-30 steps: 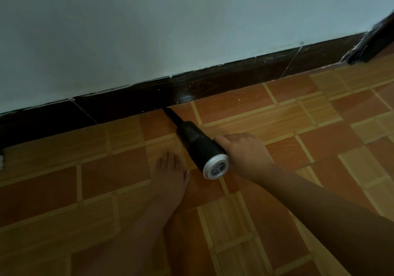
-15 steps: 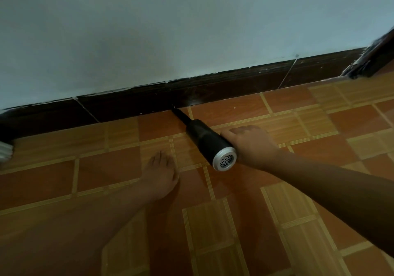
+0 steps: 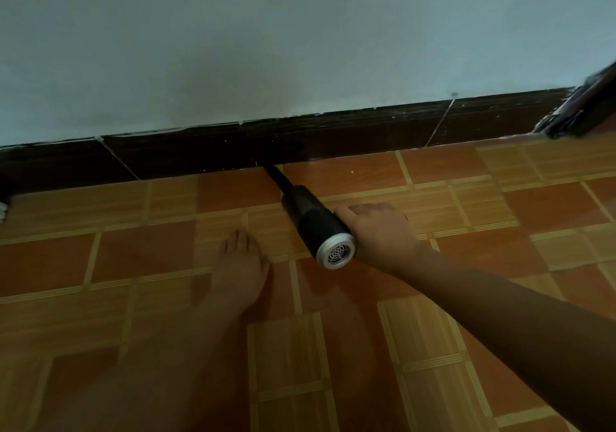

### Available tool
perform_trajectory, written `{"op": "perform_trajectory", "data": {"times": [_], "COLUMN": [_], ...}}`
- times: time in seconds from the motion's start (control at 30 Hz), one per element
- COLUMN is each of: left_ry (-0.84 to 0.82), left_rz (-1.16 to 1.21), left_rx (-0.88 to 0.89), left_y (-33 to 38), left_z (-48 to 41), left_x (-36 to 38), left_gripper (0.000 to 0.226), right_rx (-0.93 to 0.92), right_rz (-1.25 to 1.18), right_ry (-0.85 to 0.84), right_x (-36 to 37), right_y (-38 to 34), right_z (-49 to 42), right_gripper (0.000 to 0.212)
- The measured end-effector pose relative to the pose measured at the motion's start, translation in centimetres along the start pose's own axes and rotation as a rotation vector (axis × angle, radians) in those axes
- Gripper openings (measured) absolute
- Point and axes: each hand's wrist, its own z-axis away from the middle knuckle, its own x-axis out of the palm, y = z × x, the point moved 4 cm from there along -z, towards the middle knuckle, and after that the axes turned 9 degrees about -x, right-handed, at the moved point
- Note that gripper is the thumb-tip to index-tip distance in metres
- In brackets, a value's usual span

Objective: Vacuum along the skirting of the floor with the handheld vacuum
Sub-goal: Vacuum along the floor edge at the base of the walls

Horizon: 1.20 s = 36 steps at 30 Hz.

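Head view: right hand [image 3: 380, 235] grips the handheld vacuum [image 3: 313, 221] low and slanted, so its thin nozzle [image 3: 278, 178] reaches the skirting [image 3: 366, 131] at the floor's [image 3: 550, 205] edge (bare foot [image 3: 240, 258] near).

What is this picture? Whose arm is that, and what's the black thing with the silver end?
The camera sits on a person's head and looks down, so you see what they see. Their right hand grips a handheld vacuum, black with a silver vented end. Its thin nozzle reaches the dark skirting where the wall meets the tiled floor. Beside the vacuum, on the floor, is the person's bare foot. The left hand is not in the picture.
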Motion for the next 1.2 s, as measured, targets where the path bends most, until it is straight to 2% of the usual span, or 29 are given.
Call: {"op": "perform_trajectory", "data": {"times": [0.2,0.53,0.9,1.07,1.2], "left_ry": [0.021,0.016,0.040,0.036,0.027], "left_rz": [0.049,0.032,0.077,0.100,0.089], "left_rx": [0.165,0.130,0.079,0.151,0.157], "left_y": [3.6,4.6,5.4,6.9,8.2], "left_z": [0.7,0.7,1.1,1.4,1.6], "left_x": [0.4,1.0,1.1,0.8,0.9], "left_gripper": [0.059,0.059,0.060,0.058,0.060], "right_rx": [0.062,0.092,0.121,0.117,0.158], "right_rz": [0.004,0.035,0.067,0.063,0.047], "right_ry": [0.046,0.084,0.093,0.051,0.109], "right_x": [0.3,0.0,-0.1,0.1,0.1], "right_y": [0.9,1.2,2.3,1.6,1.7], "right_z": [1.4,2.4,3.7,3.5,3.8], "right_gripper": [0.035,0.029,0.033,0.029,0.032]}}
